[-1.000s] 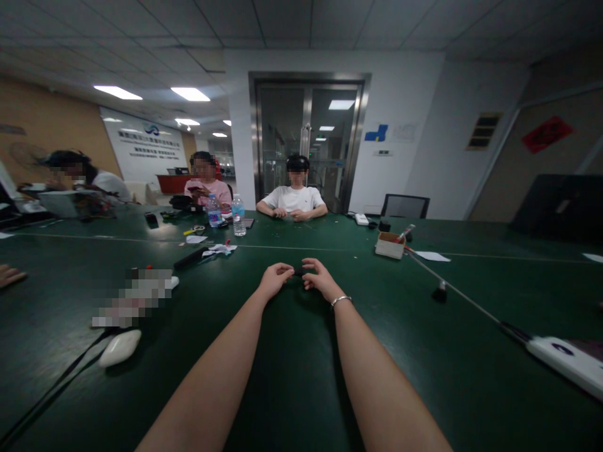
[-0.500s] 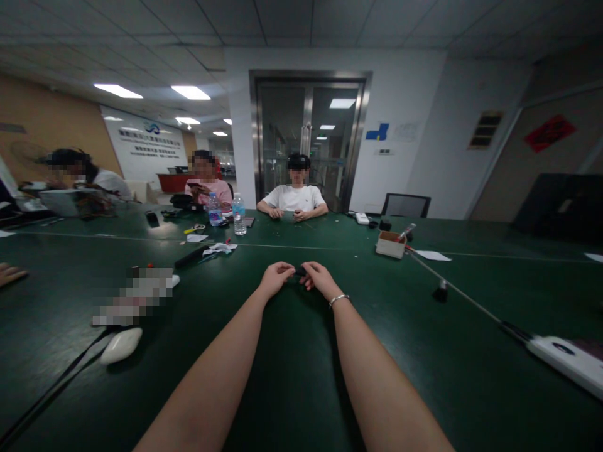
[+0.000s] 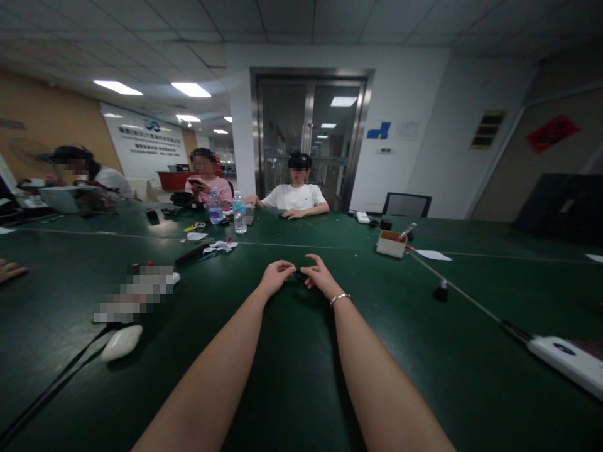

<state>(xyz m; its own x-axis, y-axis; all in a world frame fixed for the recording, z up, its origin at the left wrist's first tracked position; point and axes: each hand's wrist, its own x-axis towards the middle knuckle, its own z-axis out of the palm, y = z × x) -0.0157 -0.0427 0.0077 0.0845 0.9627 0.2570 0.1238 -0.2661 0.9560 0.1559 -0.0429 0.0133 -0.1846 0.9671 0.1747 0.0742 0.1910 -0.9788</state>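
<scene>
My left hand (image 3: 277, 279) is closed in a pinch on a small black object (image 3: 298, 270) just above the table, too small and dark to name. My right hand (image 3: 321, 276), with a silver bangle (image 3: 340, 300) at its wrist, is open beside it. Its index finger is lifted and its thumb tip points at the object's right end; whether they touch I cannot tell. Its other fingers curl loosely below.
On the dark green table (image 3: 301, 370) lie a white computer mouse (image 3: 122, 343), crumpled paper (image 3: 220, 247) and a small box (image 3: 391, 245). Two bottles (image 3: 239, 213) stand further off. A white device (image 3: 560, 358) trails a cord at right. Several people sit around.
My right index finger has lifted off the small black object and spread from the thumb. My left hand keeps its pinch. The person opposite has lowered and spread their hands.
</scene>
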